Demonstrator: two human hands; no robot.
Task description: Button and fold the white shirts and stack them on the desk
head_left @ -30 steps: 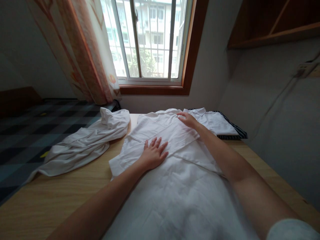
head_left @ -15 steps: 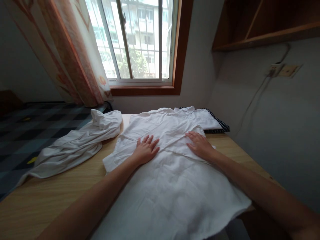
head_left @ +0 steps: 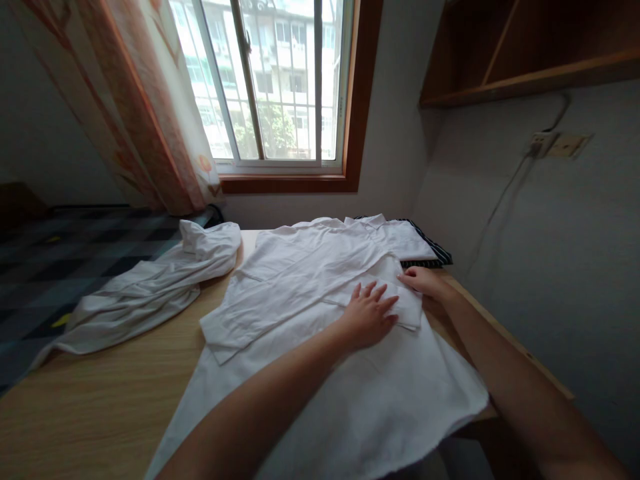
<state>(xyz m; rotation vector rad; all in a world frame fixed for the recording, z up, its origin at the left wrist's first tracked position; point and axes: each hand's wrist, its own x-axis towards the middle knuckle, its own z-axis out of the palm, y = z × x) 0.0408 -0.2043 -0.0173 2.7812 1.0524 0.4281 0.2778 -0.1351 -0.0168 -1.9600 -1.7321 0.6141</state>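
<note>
A white shirt (head_left: 300, 373) lies spread on the wooden table, its sleeves folded in across the body and its lower end reaching over the near edge. My left hand (head_left: 371, 315) rests flat on the right-hand sleeve, fingers spread. At the shirt's right edge, my right hand (head_left: 426, 283) is closed, thumb and fingers pinching the fabric beside the folded sleeve. Behind it, at the far end, sits a folded white shirt (head_left: 407, 240) on a dark striped cloth (head_left: 440, 253).
A crumpled white garment (head_left: 145, 293) lies along the table's left side, partly over a checked bedspread (head_left: 30, 260). The wooden table (head_left: 100, 400) stands below a barred window (head_left: 280, 87). A wooden shelf (head_left: 530, 77) and a socket with a cord (head_left: 545, 143) are on the right wall.
My left hand has moved right, from the left sleeve onto the right one. My right hand has shifted to the shirt's right edge and closed on the fabric.
</note>
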